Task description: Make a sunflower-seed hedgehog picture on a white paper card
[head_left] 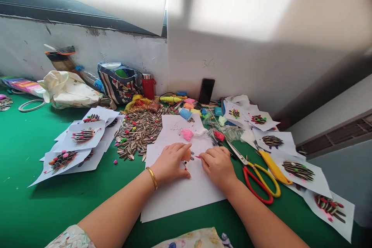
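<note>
plain green tabletop (20, 143), white paper sheet (171, 203), orange clay shape (188, 154), thin pink thing (198, 157), sunflower seeds (141, 133) striped in dark and pale, bright pink lump (187, 135), scissors (246, 161) with one red handle and one yellow, gold-coloured bracelet (152, 179), red bottle (148, 88)

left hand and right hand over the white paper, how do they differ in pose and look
The left hand is spread, thumb apart from the fingers; the right hand is curled, with a small pink thing at its fingertips. The left hand's wrist wears a gold bangle; the right hand's wrist is bare. Both are at least partly over the white paper.
</note>
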{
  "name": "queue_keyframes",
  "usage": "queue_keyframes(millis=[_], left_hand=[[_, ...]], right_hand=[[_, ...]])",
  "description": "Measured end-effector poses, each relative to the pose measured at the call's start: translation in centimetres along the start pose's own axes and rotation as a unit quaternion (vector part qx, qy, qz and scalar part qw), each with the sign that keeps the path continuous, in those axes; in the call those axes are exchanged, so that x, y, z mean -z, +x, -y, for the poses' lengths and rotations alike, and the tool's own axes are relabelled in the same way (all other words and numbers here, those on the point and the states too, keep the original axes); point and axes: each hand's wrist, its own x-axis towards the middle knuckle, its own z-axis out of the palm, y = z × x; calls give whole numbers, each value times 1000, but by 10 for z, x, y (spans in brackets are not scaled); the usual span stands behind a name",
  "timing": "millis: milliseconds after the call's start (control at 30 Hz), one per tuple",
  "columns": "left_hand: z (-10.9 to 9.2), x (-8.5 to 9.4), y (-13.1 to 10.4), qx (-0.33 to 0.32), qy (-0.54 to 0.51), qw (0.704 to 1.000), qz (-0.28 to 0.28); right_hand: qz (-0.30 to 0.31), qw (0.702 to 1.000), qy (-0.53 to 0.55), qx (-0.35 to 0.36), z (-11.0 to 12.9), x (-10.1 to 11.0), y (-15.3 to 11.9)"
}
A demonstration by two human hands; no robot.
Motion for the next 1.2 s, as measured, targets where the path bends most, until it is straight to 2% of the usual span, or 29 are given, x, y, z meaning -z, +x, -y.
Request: queue_keyframes(millis=[300,1000,1200], left_hand=[[0,0,0,1,6,1000,0],[1,-1,0,-4,12,1000,-1],[2,-2,1,-2,15,1000,-1]], right_hand=[[2,999,-44,3,-3,-6,7],[13,999,-48,13,-3,-7,10],[-11,999,-39,8,-7,-8,10]])
